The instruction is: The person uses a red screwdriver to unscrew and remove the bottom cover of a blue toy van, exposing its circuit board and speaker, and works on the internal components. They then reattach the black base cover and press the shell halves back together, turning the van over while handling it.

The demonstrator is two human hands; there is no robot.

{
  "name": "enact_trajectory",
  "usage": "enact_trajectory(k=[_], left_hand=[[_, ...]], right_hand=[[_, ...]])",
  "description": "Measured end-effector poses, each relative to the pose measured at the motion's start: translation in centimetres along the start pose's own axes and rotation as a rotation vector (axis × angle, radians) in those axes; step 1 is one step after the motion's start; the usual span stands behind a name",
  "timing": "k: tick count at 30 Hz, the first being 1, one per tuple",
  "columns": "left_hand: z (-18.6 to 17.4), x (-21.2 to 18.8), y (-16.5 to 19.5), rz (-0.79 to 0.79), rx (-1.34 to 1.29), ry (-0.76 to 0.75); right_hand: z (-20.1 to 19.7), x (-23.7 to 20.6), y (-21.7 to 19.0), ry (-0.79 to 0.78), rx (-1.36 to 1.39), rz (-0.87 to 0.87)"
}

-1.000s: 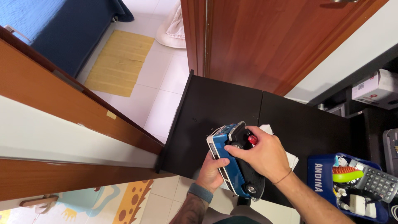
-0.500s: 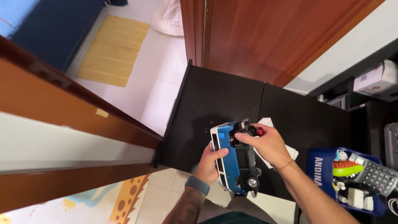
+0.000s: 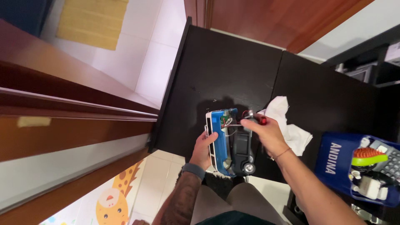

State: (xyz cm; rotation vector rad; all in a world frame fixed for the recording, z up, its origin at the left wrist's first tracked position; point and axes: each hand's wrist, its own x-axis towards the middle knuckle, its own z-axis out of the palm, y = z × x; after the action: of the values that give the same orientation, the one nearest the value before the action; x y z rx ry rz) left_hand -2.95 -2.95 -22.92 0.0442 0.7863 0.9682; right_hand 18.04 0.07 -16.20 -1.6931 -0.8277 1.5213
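You have a blue and white toy van (image 3: 221,141) turned on its side at the near edge of the black table (image 3: 233,62), its dark underside facing right and 1 wheel showing at the near end. At its far end the shell is open and thin red wires show inside.

Your left hand (image 3: 204,148) grips the van from the left, fingers curled around the blue body and thumb along its edge; a dark band sits on that wrist. Your right hand (image 3: 268,133) is closed around a small tool with a red handle (image 3: 261,121), and its thin metal shaft points left into the open far end of the van. A thin band circles that wrist too.

Just right of your right hand, a crumpled white cloth (image 3: 287,123) lies on the table, touching or nearly touching your knuckles. Farther right, at the table's near right corner, a blue box (image 3: 333,160) holds a calculator, a green and orange brush and some small white parts.

Beyond the table's far edge stands a reddish wooden door (image 3: 266,21). To the left, a wooden rail (image 3: 62,104) runs across, with white tiled floor (image 3: 141,54) and a yellow mat (image 3: 91,18) past it.
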Motion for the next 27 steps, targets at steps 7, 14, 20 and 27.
enact_trajectory(k=[7, 14, 20, 27], left_hand=[[1.1, -0.2, 1.6, 0.105, 0.191, 0.038], [1.7, -0.2, 2.8, 0.093, 0.281, 0.051], [2.1, -0.2, 2.8, 0.112, 0.301, 0.094], [2.2, -0.9, 2.7, 0.142, 0.265, 0.007]], right_hand=[[-0.8, 1.8, 3.7, -0.065, 0.472, 0.23], [-0.3, 1.9, 3.7, -0.031, 0.449, 0.229], [0.4, 2.0, 3.0, -0.029, 0.353, -0.01], [-0.3, 1.8, 3.5, -0.09, 0.505, 0.092]])
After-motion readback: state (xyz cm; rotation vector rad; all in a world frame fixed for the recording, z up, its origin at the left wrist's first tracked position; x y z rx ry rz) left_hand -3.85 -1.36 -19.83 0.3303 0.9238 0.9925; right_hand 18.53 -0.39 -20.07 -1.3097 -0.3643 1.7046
